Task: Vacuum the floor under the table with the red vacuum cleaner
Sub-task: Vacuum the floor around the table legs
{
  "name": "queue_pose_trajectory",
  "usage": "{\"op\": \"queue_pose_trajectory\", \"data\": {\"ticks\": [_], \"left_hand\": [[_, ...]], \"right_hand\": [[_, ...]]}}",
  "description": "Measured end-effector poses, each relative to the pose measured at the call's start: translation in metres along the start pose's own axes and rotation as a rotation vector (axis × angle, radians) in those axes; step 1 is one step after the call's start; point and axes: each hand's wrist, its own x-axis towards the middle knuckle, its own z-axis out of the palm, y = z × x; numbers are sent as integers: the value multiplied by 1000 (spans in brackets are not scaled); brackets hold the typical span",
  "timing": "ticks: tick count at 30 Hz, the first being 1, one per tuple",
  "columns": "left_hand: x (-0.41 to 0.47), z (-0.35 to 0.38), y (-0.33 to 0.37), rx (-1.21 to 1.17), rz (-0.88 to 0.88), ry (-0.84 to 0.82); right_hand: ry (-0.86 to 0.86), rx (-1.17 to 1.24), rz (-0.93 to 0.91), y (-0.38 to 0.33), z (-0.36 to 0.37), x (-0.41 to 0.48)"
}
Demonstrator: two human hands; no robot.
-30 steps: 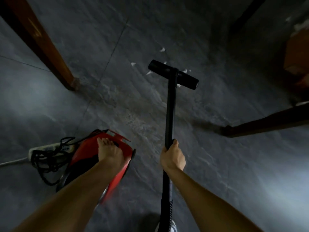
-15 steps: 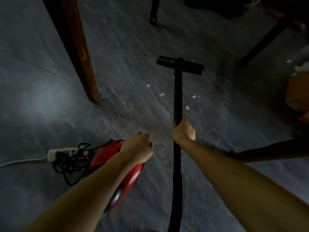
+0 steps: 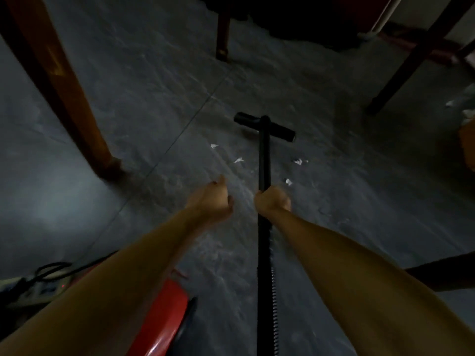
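We see the right hand (image 3: pixel 272 200) closed firmly around the black wand (image 3: pixel 264 160), with the fingers wrapped on it at about the middle of its visible length. Just beside it, apart from the wand, the left hand (image 3: pixel 210 201) is curled into a loose fist with the thumb pointing forward, and it holds nothing.

From the right hand the wand runs forward to the flat black nozzle (image 3: pixel 264 127), which lies across on the grey floor (image 3: pixel 154 98). Behind the hand, a ribbed hose (image 3: pixel 274 304) goes down along the wand toward the bottom edge.

Four small white paper scraps (image 3: pixel 238 160) lie on the floor between the nozzle and the hands, on both sides of the wand.

The red vacuum cleaner (image 3: pixel 164 319) stands at the lower left, partly hidden under the left forearm. Near it, a power strip (image 3: pixel 38 289) with a black cable (image 3: pixel 51 271) is in the corner.

A brown wooden table leg (image 3: pixel 59 80) stands at the left, and a second leg (image 3: pixel 223 34) stands farther away.
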Motion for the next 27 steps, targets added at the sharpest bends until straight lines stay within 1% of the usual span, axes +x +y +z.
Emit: {"op": "queue_pose_trajectory", "data": {"ticks": [3, 5, 7, 9, 12, 15, 16, 18, 20, 22, 24, 27], "left_hand": [[40, 20, 10, 78, 4, 73], [51, 29, 16, 85, 13, 100], [54, 33, 19, 89, 10, 72], [52, 33, 18, 106, -36, 37], [50, 33, 13, 80, -116, 40], [49, 33, 12, 38, -239, 54], [49, 33, 12, 29, -263, 54], [49, 35, 14, 32, -267, 47], [50, 35, 14, 52, -254, 75], [48, 33, 8, 68, -246, 108], [42, 31, 5, 70, -218, 80], [27, 26, -1, 71, -215, 59]], "right_hand": [[11, 60, -8, 6, 20, 36], [22, 76, -33, 5, 21, 57], [-20, 110, -27, 6, 10, 76], [-63, 132, -6, 7, 0, 83], [-60, 100, 29, 19, 17, 56], [-144, 124, 95, 30, 71, -7], [-176, 146, 92, 27, 87, -24], [-204, 162, 28, 19, 104, -37], [-187, 167, -38, 9, 95, -18], [-175, 97, -106, 2, 73, 14], [-195, 30, -98, 0, 46, 44], [-196, 34, -70, 0, 28, 56]]}}
